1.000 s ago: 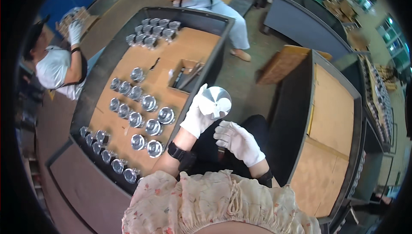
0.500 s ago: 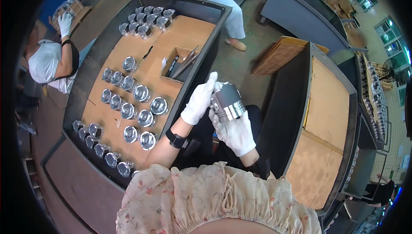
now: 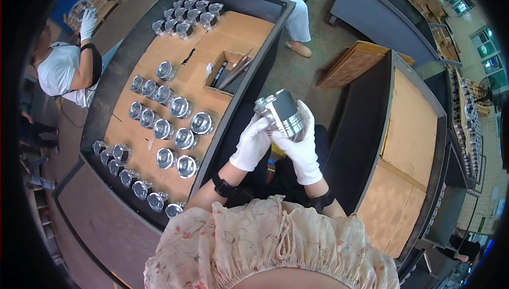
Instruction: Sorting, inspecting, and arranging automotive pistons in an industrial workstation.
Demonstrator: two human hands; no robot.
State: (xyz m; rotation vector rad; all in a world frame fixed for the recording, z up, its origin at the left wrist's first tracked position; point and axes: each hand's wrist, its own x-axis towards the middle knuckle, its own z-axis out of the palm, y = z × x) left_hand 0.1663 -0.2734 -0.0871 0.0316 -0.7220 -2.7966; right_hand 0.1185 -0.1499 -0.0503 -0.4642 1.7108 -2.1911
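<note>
Piston (image 3: 285,110), tilted, off the counter (image 3: 238,28), between both hands. Right hand (image 3: 301,154) part-closed round its lower and right sides; left hand (image 3: 252,143) fingers curled at its lower left. Handling: best cradled two-handed, turned slowly, grip light. Other pistons (image 3: 163,129) on counter, near box (image 3: 218,91).

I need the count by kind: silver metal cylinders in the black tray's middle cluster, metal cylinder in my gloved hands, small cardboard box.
Silver metal cylinders, middle cluster: 12
Silver-grey metal cylinder in white-gloved left hand and right hand: 1
Small open brown cardboard box: 1
Total: 14
</note>
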